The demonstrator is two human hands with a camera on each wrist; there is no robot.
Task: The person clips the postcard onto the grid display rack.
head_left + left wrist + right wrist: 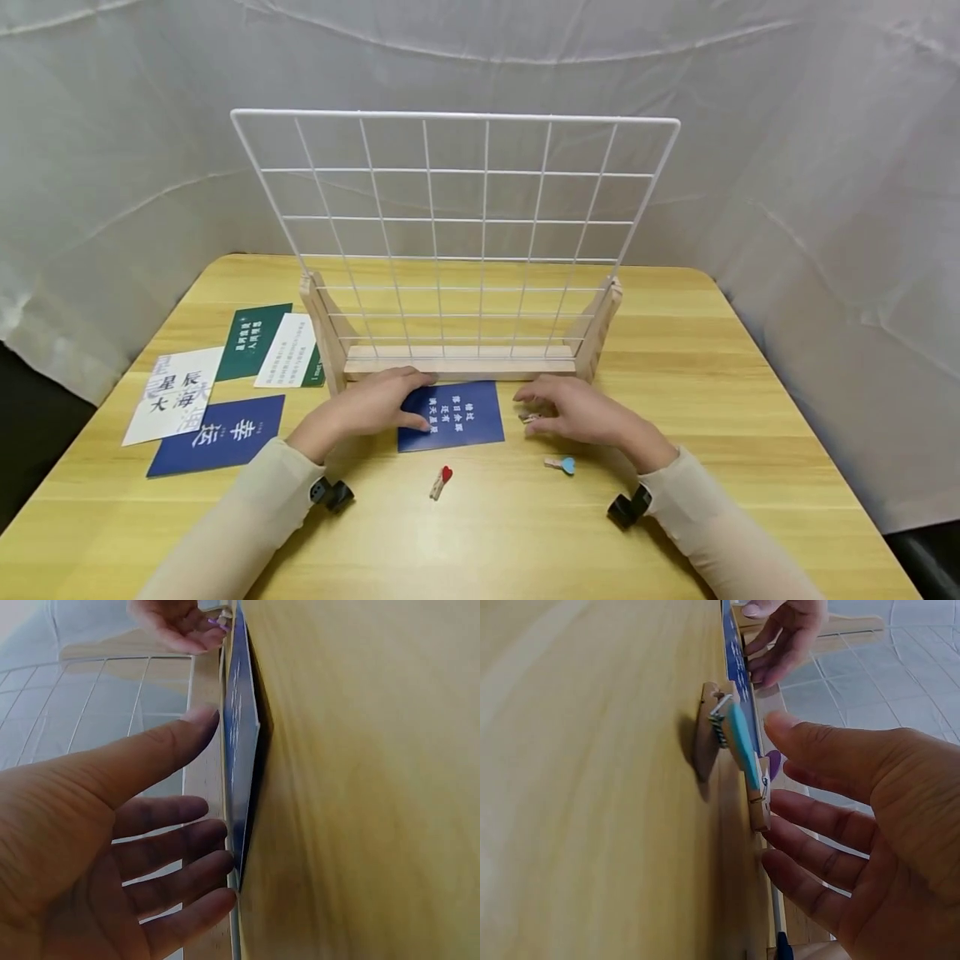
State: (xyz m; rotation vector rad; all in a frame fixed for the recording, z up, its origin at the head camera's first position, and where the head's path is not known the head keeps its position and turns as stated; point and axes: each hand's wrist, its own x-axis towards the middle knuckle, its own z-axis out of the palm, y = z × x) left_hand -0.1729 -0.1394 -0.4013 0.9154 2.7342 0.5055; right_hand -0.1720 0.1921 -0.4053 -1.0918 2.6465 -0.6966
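Note:
My left hand is spread over the left end of a dark blue card with white writing, thumb over its near part. In the left wrist view the fingertips are right at the card's edge, and the fingers are loosely extended. My right hand lies low over the table, right of the card, around a small wooden clothespin with a purple decoration. Its thumb and fingers are apart, with the fingertips close beside the clothespin. Nearer me are a clothespin with a blue heart and one with a red heart.
A white wire grid stands upright in a wooden base just behind the hands. On the left lie several cards, among them a green card, a white card and another blue card. A pale curtain hangs behind.

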